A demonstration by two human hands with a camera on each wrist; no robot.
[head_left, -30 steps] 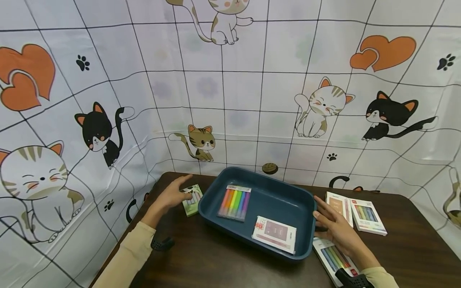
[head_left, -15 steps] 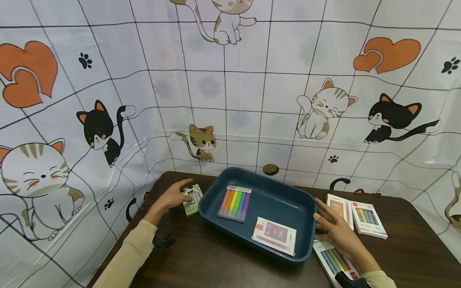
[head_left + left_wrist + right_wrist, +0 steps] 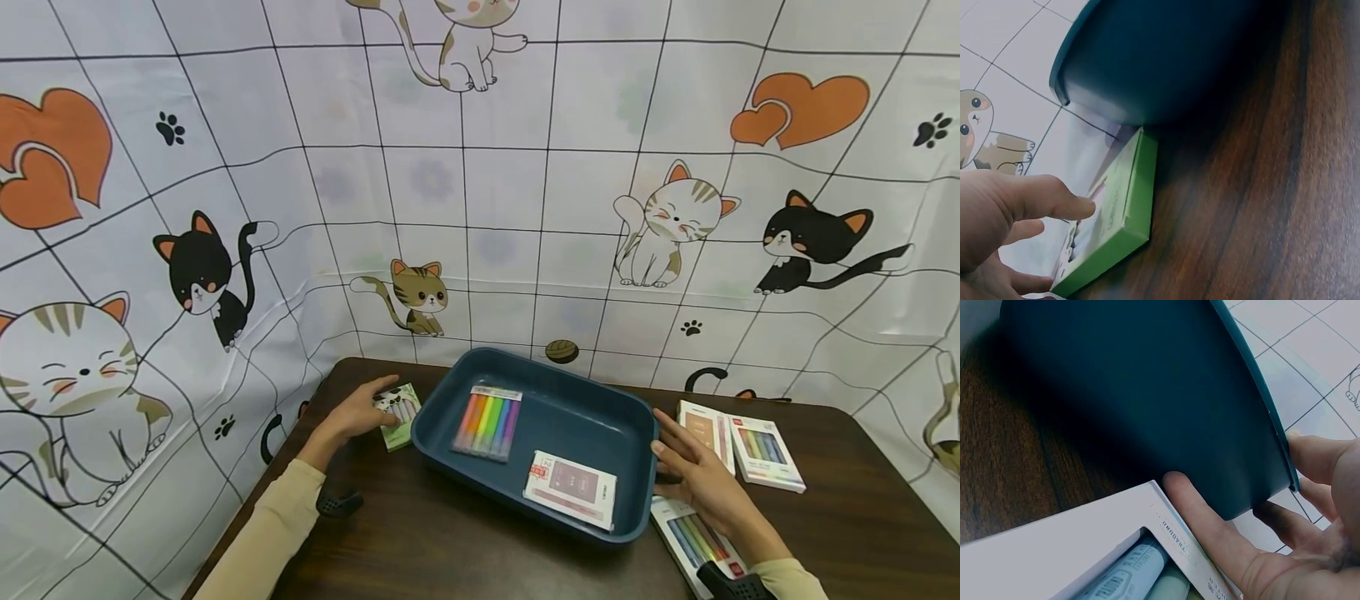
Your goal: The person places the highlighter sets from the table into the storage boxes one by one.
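Observation:
My left hand (image 3: 356,415) is at a small green box (image 3: 400,414) left of the tray; in the left wrist view the thumb extends over the top of the green box (image 3: 1125,194), with other fingers by its lower corner. My right hand (image 3: 702,479) lies along the right end of the dark blue tray (image 3: 555,408), straight fingertips against its outer wall and rim. In the right wrist view these fingers are at the tray wall (image 3: 1147,381). Inside the tray are a pack of rainbow-coloured markers (image 3: 487,423) and a white-and-pink box (image 3: 571,489).
Under my right hand, partly hidden, lies a white box of coloured pens (image 3: 701,542). Two more white boxes lie behind it, one with a brown-pink front (image 3: 707,429), the other with a pen window (image 3: 767,452). A cat-print curtain (image 3: 495,208) hangs behind the dark table (image 3: 420,533).
My left hand's index finger has come down slightly nearer the green box's far edge. The right hand and the tray stay where they were.

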